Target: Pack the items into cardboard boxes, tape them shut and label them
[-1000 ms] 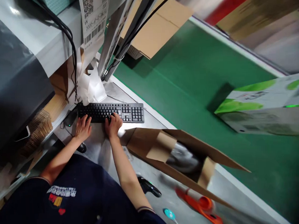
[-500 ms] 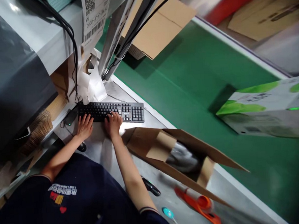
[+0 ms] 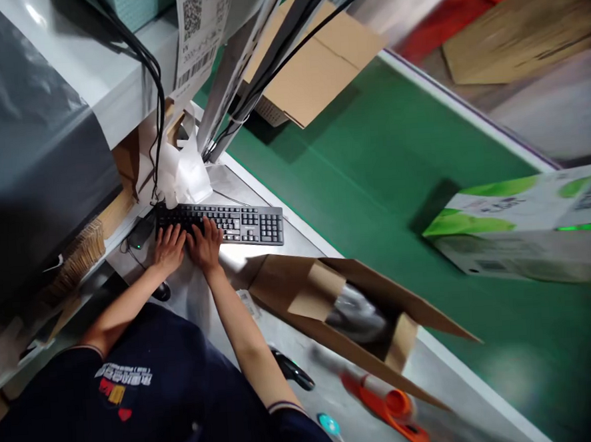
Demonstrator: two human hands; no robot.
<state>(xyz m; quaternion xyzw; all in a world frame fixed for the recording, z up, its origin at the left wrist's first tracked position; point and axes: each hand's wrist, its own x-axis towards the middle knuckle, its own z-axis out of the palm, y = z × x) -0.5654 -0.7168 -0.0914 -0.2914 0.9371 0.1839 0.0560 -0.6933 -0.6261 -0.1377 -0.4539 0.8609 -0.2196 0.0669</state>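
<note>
A black keyboard [image 3: 248, 225] lies at the far end of the grey worktop. My left hand [image 3: 170, 250] rests at its left end, fingers spread with the tips on the keys. Close beside it, my right hand [image 3: 205, 245] has its fingers stretched over the keys left of the middle. Neither hand holds anything. A black mouse [image 3: 162, 292] sits just below my left wrist, partly hidden by the forearm. Crumpled white paper strip [image 3: 187, 174] stands behind the keyboard's left part.
An open cardboard box [image 3: 320, 289] with a grey plastic-wrapped item stands at the right. Nearer lie a black handheld scanner [image 3: 292, 369], an orange tape dispenser [image 3: 381, 402] and a turquoise disc [image 3: 328, 424]. Black cables [image 3: 154, 76] hang at the left. A white-green carton [image 3: 505, 215] stands on the green floor.
My right hand has slid left along the keyboard, nearer my left hand. My left hand stays in place. The view has shifted slightly.
</note>
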